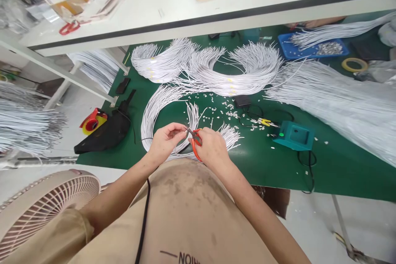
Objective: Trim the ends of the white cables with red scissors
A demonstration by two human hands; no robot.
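My right hand (213, 145) is wrapped round a pair of red-handled pliers (196, 148), and their dark jaws point left towards my other hand. My left hand (165, 141) is closed in a pinch at the tips of the jaws; what it pinches is too small to make out. A thin black line shows just left of that hand. Beneath and behind both hands lies a curved bundle of white wires (151, 109), its cut ends showing between and to the right of my hands.
More white wire bundles (216, 76) lie across the green table (247, 169), among scattered white bits. A teal device (293, 135) with a cord and yellow-handled pliers (264, 122) are at right. A blue tray (287, 49), tape dispenser (94, 121), black pouch (103, 134), overhead shelf (148, 16) and fan (62, 202) surround me.
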